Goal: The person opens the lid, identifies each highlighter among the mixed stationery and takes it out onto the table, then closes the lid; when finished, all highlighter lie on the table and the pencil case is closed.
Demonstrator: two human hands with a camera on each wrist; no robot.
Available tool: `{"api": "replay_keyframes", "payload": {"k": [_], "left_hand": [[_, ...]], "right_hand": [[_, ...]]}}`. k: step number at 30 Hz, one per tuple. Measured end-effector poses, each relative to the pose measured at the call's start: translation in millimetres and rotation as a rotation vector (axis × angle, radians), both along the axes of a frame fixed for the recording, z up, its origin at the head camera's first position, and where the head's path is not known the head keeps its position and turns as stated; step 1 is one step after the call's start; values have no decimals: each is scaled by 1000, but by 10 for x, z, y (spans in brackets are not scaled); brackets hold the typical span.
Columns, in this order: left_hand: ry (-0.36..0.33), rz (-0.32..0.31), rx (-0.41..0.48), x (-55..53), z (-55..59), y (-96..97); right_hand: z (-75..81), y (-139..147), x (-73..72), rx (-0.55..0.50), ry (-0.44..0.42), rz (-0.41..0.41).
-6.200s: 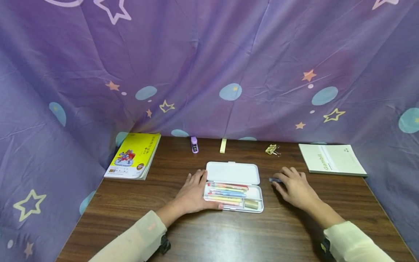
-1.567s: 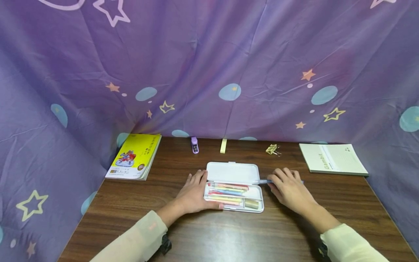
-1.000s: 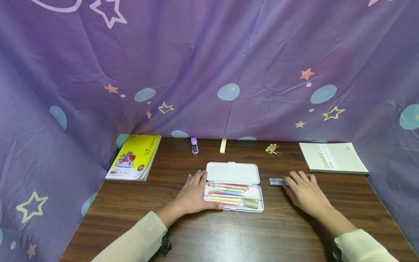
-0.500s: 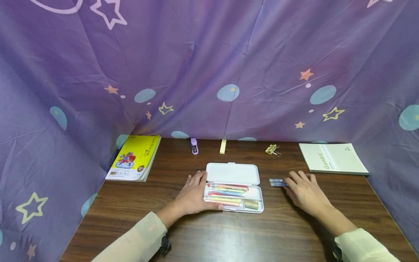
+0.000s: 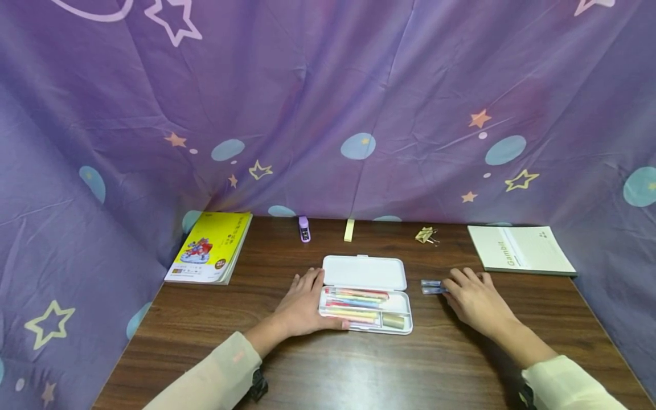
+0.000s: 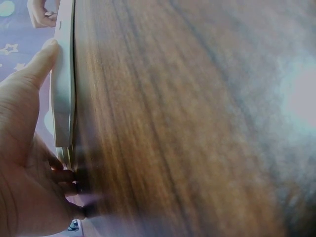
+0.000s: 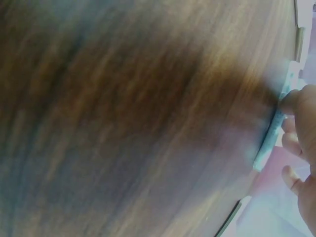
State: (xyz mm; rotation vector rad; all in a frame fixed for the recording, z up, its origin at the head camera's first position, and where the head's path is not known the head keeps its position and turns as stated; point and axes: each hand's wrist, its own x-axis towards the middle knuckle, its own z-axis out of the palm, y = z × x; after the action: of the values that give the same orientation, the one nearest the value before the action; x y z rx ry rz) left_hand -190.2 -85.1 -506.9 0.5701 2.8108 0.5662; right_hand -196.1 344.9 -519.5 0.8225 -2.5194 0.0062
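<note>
Counted on the desk (image 5: 369, 376): one open pencil case (image 5: 364, 273) (colored sticks inside too crowded to count), two bluish pens (image 5: 431, 290), one purple stapler (image 5: 304, 230), one yellow strip (image 5: 349, 230), gold clips (image 5: 424, 234) (number unclear), one yellow book (image 5: 205, 250), one notebook (image 5: 535, 250). Steadying the case's left end with the left hand (image 5: 304, 304) spread, thumb straight along the near edge. Pinching the pens, just right of the case and apart from it, with the right hand (image 5: 474, 299), palm down, fingers bent. Readable on the notebook: "Gambit". Too small to read: the yellow book's print.
</note>
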Motion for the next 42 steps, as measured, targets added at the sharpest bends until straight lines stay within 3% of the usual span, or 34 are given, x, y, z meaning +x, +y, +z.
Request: {"api": "replay_keyframes", "payload": {"k": [26,34,42], "left_hand": [[-13,0,-1,22,-13,-17],[-6,-7,-7,8,-12,-18],[7,-15,-12,-14,13,-13]], "right_hand": [[61,-77,-7,-28,-6,-7],[91,-316,-4,-74,-30,28],[171,-744,-11,-141,-37,100]]}}
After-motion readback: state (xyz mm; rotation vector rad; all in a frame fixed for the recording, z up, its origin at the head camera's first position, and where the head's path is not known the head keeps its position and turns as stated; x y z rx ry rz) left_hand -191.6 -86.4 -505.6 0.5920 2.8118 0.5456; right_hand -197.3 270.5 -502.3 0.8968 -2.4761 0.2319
